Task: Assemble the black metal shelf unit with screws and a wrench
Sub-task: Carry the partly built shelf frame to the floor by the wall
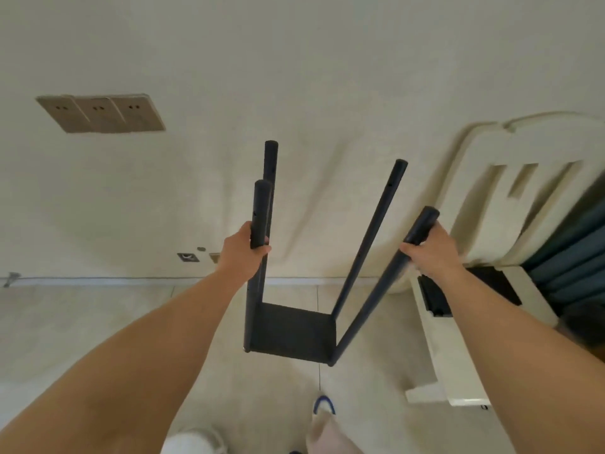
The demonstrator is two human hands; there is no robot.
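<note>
Head view: left hand (240,253) and right hand (430,253) each have fingers wrapped round a round matte-black post of the shelf unit (293,332), flat square panel at its base.

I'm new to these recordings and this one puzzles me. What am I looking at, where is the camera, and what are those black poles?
There is no machine here: a person wears a wide-angle camera on the head, looking forward and down at their own bare arms. The left hand grips one near post and the right hand grips another post of a black metal shelf unit: four upright posts joined to one flat shelf at the bottom. It seems lifted slightly above the tiled floor. A cream chair stands at the right, against the wall.
</note>
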